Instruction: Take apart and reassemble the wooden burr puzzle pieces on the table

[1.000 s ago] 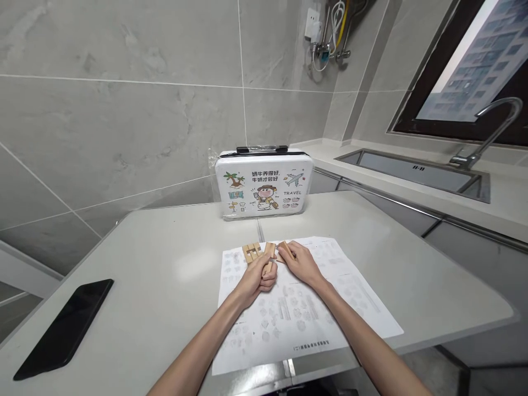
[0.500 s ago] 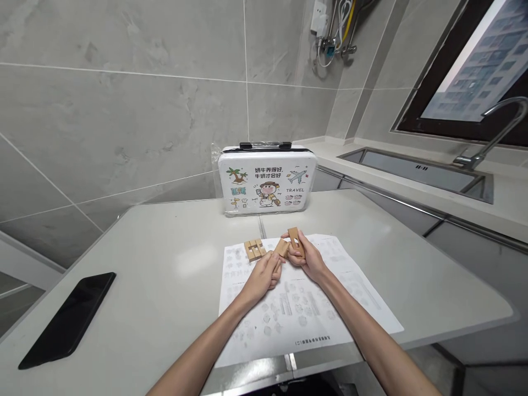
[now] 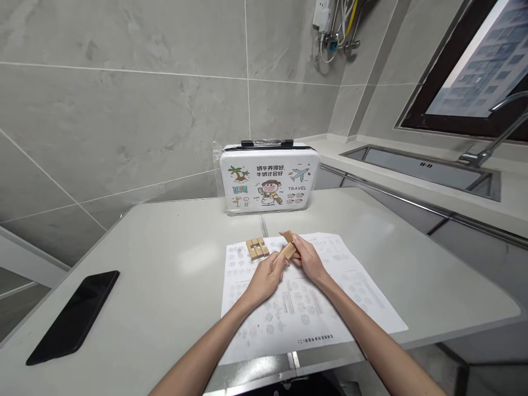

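Observation:
My left hand [image 3: 267, 276] and my right hand [image 3: 308, 259] meet over a printed paper sheet [image 3: 305, 308] on a pale grey table [image 3: 165, 275]. Both are closed on small wooden puzzle pieces [image 3: 287, 246], which they press together just above the sheet. The left fingers pinch a slanted bar from below; the right fingers grip a notched piece at its far end. To the left of the hands, several more wooden pieces [image 3: 256, 248] lie side by side on the sheet's far edge.
A white tin case [image 3: 270, 179] with cartoon travel pictures stands upright at the table's far edge against the tiled wall. A black phone [image 3: 74, 316] lies near the left edge. A steel sink [image 3: 421, 168] with a tap [image 3: 490, 140] sits at the right.
Both hands lifted their wooden pieces off the sheet and brought them together. The right hand's piece, held upright half a second ago, now lies lower against the left hand's bar.

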Action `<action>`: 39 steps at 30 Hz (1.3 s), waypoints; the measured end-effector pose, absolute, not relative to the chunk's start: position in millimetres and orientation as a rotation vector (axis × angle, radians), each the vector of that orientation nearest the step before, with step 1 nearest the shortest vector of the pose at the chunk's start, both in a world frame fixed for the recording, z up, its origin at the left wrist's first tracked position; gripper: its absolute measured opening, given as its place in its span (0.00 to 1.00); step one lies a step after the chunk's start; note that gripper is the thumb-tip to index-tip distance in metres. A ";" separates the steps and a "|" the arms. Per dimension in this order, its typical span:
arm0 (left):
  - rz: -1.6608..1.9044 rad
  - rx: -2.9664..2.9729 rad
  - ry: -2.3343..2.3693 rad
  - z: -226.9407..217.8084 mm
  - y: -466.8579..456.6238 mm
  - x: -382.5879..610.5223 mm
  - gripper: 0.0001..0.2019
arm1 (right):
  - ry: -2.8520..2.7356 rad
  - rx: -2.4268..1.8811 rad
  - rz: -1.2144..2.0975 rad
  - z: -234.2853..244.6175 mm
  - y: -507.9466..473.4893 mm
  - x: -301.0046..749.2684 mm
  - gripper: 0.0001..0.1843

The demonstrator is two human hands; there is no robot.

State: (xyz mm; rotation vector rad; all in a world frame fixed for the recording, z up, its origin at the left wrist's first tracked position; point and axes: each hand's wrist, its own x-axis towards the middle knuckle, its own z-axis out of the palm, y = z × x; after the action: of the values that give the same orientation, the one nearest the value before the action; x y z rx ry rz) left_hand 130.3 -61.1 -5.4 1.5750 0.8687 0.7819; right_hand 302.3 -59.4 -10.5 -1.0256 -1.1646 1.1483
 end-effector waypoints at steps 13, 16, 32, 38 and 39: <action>0.770 1.690 0.872 -2.8 -62.2 128.7 0.21 | -1.527 -1.223 0.700 -19.7 -61.4 308.9 0.26; 0.767 1.700 0.870 -4.0 -62.0 129.0 0.20 | -1.565 -1.255 0.655 -20.3 -61.6 310.1 0.25; 0.764 1.716 0.887 -5.8 -61.2 130.3 0.20 | -1.574 -1.271 0.641 -18.4 -60.2 307.4 0.28; 0.759 1.718 0.874 -4.5 -61.0 129.9 0.20 | -1.445 -1.125 0.869 -14.0 -56.0 309.2 0.29; 0.759 1.719 0.870 -4.0 -61.1 129.8 0.20 | -1.433 -1.109 0.906 -13.6 -55.6 309.3 0.30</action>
State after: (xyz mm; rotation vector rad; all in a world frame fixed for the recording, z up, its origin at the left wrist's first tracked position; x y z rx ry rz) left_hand 129.8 -61.1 -4.0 1.7191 0.8703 0.7591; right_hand 309.3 -55.6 -13.6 -1.1086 -1.4332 0.9055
